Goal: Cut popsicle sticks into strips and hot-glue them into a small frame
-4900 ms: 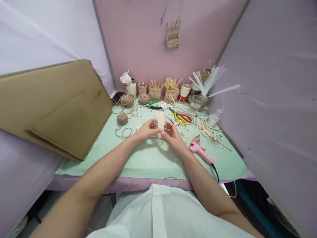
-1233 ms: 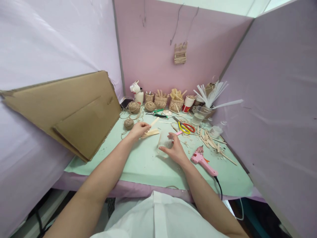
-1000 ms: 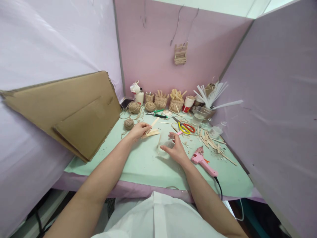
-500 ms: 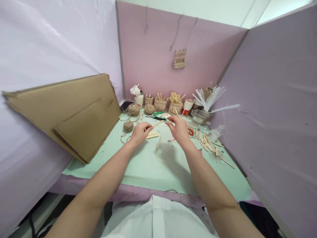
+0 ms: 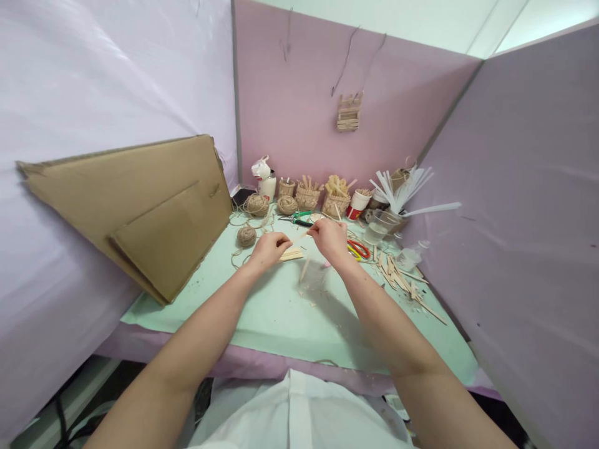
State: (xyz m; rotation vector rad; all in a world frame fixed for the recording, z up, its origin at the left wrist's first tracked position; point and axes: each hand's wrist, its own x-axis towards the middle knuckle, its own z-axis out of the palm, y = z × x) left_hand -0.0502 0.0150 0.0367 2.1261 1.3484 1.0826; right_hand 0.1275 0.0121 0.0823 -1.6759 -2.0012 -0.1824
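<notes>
A thin, pale wooden stick (image 5: 299, 237) spans the gap between my two hands above the table. My left hand (image 5: 270, 251) pinches its left end between thumb and fingers. At the other end, the fingertips of my right hand (image 5: 330, 238) close on the stick. Just below and beside my left hand lies a small stack of flat wooden sticks (image 5: 292, 254). Beyond the hands is a cutting tool with green and black handles (image 5: 302, 219). Scissors with red-orange and yellow handles (image 5: 359, 249) lie right of my right hand, partly covered by it.
Cardboard sheets (image 5: 163, 218) lean on the left. Twine balls (image 5: 246, 236), stick-filled baskets (image 5: 336, 204) and a plastic cup (image 5: 375, 229) line the back. Loose wood strips (image 5: 397, 277) litter the right. A small wooden model (image 5: 349, 113) hangs on the back wall.
My right hand has shifted slightly left and turned, with its fingertips nearer my left hand. The scissors show more now. The whole view has moved a little.
</notes>
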